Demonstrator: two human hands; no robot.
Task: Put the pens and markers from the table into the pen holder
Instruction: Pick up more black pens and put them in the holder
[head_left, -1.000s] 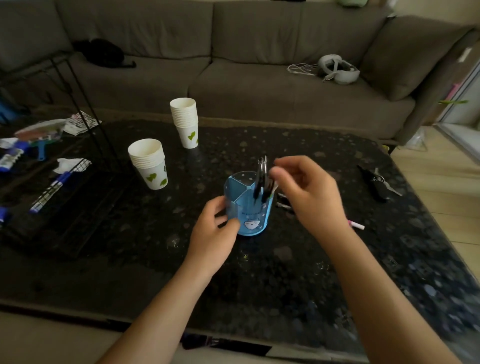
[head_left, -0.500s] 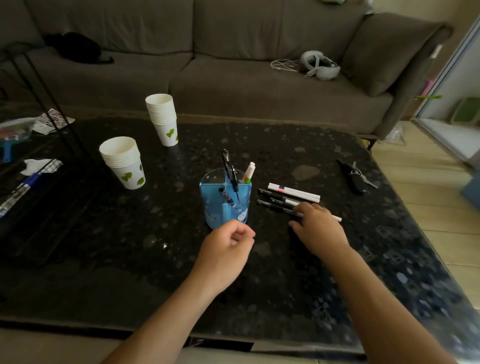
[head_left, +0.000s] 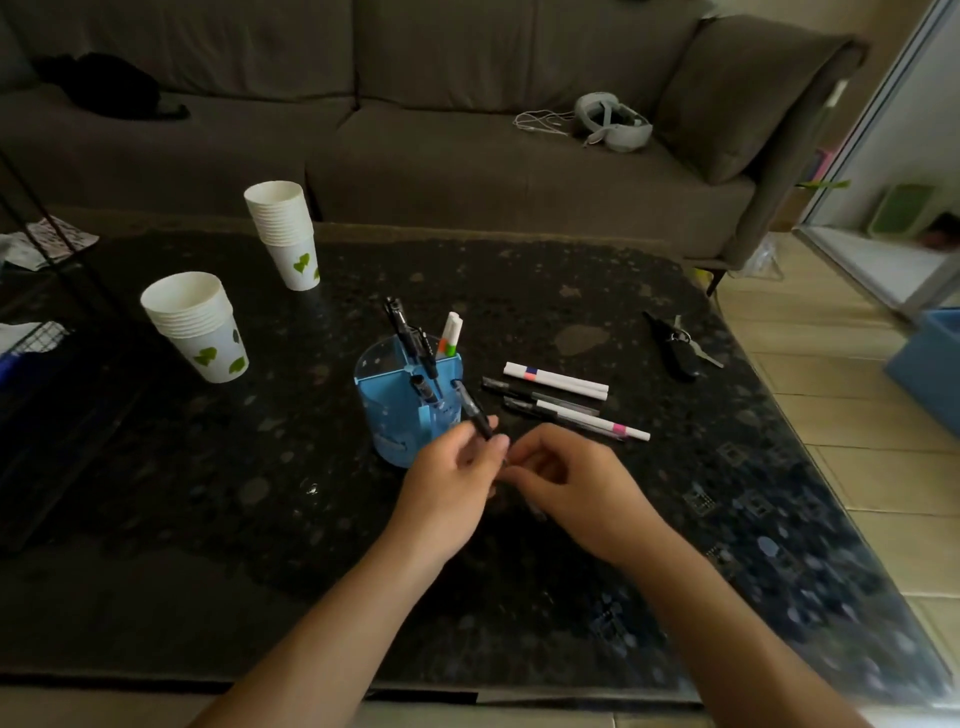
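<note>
A blue pen holder (head_left: 400, 421) stands mid-table with black pens (head_left: 402, 327) and a white marker with orange and green bands (head_left: 451, 335) in it. My left hand (head_left: 447, 488) pinches a black pen (head_left: 470, 408) that tilts up against the holder's front right side. My right hand (head_left: 576, 493) is curled just to its right, fingertips at the same pen's lower part. To the right of the holder lie a white marker (head_left: 556, 381), a dark pen (head_left: 535, 395) and a pen with a pink band (head_left: 587, 421).
Two stacks of paper cups (head_left: 200, 327) (head_left: 285, 234) stand at the left. A bunch of keys (head_left: 675, 343) lies at the right. A black wire rack (head_left: 41, 364) covers the table's left end. A grey sofa with a headset (head_left: 613, 122) runs behind.
My right hand lifted a black pen from the group on the table and brought it left. My left hand closed on that pen in front of the holder.
</note>
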